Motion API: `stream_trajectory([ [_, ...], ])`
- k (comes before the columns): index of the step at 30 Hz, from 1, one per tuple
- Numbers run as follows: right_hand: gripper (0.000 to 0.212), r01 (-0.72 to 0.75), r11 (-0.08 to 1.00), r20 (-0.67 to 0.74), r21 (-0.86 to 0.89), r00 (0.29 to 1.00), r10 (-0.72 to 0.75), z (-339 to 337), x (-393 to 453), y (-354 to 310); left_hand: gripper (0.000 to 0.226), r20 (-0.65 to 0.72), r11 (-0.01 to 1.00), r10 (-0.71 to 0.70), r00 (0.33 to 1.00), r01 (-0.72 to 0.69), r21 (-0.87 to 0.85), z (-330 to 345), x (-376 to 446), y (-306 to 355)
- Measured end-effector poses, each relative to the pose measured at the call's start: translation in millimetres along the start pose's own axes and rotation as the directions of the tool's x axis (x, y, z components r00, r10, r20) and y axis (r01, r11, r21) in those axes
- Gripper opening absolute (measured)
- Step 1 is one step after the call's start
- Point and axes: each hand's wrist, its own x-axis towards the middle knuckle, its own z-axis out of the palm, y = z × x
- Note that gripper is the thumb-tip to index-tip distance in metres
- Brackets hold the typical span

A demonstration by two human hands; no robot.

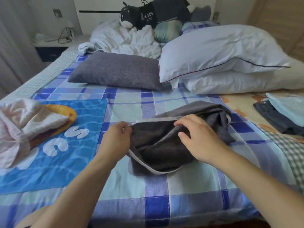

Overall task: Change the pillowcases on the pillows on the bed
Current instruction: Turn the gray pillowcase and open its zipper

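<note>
grey pillowcase held at its mouth

the grey pillowcase (172, 142) lies on the checked bedsheet (131, 186), nearest me. my left hand (117, 139) pinches its white-edged corner; my right hand (199, 137) rests on top, fingers curled over the cloth. beyond the pillowcase sit a grey pillow (115, 70) and two stacked white pillows (222, 63). left of it lie a blue towel (65, 145) and pink crumpled cloth (21, 127); right of it, folded clothes (279, 116).
</note>
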Motion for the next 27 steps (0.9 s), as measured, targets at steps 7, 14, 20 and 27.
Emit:
stream_trajectory([
  [7, 0.024, 0.131, 0.981, -0.102, 0.141, 0.988, -0.118, -14, -8, -29, 0.023, 0.455, 0.475, 0.043, 0.89, 0.382, -0.793, -14, -28, 39],
  [14, 0.043, 0.066, 0.994, -0.076, 0.082, 0.995, -0.059, -17, -18, -46, 0.009, 0.36, 0.462, 0.058, 0.931, 0.294, -0.836, -11, -36, 45],
  [20, 0.012, 0.306, 0.95, -0.301, -0.059, 0.902, -0.31, 10, -19, -42, 0.021, 0.319, 0.527, -0.005, 0.948, 0.274, -0.805, -5, -43, 47],
  [27, 0.015, 0.244, 0.965, -0.219, 0.099, 0.951, -0.218, 19, -26, -37, 0.022, 0.341, 0.426, -0.025, 0.94, 0.319, -0.847, -15, -40, 43],
])
